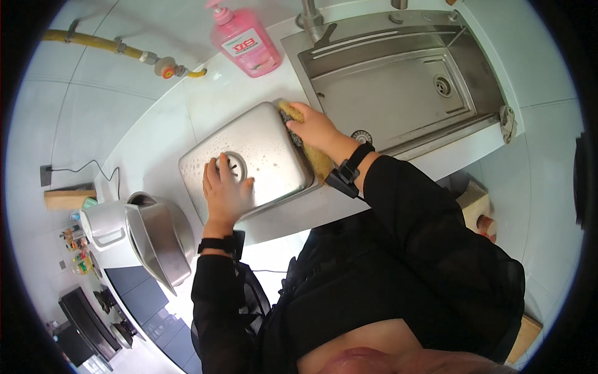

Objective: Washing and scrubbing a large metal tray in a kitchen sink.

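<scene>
A rectangular stainless steel sink basin (266, 145) lies upside down on the white countertop, with water drops over its underside. My left hand (224, 191) rests on this underside with its fingers spread, partly over the round drain hole (237, 167). My right hand (315, 126) grips a yellow-brown scouring sponge (319, 161) against the basin's right side wall. A dark grey, rough scrubbing material (290, 128) shows at the sponge's face beside the thumb. Part of the sponge is hidden under my right hand.
To the right is a built-in stainless steel sink (387, 89) with a faucet (310, 21). A pink pump bottle (245, 42) stands behind the basin. On the left are a large metal appliance (159, 238) and a yellow gas pipe (103, 43). A rag (508, 124) hangs at the sink's right corner.
</scene>
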{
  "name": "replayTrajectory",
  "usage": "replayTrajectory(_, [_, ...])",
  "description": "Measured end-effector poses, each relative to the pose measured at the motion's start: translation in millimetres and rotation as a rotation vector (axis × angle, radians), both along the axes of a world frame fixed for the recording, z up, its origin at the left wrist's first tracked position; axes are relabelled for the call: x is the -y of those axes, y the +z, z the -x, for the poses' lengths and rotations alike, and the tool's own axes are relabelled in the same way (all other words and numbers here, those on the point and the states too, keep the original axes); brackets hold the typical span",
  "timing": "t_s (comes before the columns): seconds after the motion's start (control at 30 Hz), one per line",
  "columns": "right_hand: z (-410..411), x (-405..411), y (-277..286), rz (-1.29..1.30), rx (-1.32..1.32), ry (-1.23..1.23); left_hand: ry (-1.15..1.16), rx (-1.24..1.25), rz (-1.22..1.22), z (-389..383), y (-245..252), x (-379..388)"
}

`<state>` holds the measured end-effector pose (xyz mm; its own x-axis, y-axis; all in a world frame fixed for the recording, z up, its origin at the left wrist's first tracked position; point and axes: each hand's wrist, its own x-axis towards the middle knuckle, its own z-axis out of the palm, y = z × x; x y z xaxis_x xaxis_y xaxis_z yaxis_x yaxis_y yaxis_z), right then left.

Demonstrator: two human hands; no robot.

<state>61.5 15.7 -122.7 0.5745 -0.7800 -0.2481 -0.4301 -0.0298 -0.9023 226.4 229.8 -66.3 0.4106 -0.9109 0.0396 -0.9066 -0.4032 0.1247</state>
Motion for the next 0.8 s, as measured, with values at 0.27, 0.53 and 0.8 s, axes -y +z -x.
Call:
replayTrajectory(0.27, [58.8,-62.7,-2.8,-0.054,-0.089,0.145,0.141,-0.141,-0.439,15.4,34.0,18.1])
replayTrajectory(0.53, [-42.8,57.7,-17.3,0.215,-0.173,0.350,0.094,-0.178,-0.352,7.0,19.7,12.0])
replayTrajectory(0.8, [36.1,-43.4,-0.5,0.006,-0.210,0.227,0.148,-0.226,-0.372,5.7,22.5,10.0])
